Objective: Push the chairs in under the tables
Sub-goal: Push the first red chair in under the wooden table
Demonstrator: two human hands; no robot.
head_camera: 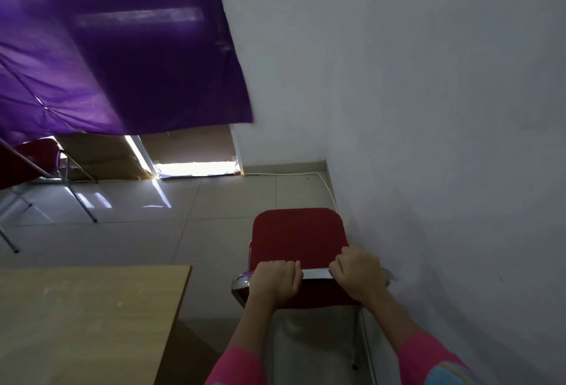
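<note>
At 9 o'clock a far red chair (36,158) sits by a table edge; I cannot tell if it is pushed in. At 7 o'clock is the wooden table (92,317). At 5 o'clock the red chair (298,236) stands beside the table, near the wall (444,139), not under yet. The left hand (275,280) and right hand (358,274) both squeeze its top bar (315,273).

Both hands gripped the top rail of a red chair (298,237) beside the white wall (444,109), the left hand (275,280) and right hand (358,274) closed around it. A wooden bench (92,317) lay to the left, a second red chair (36,158) farther off under a purple curtain (122,47).
</note>
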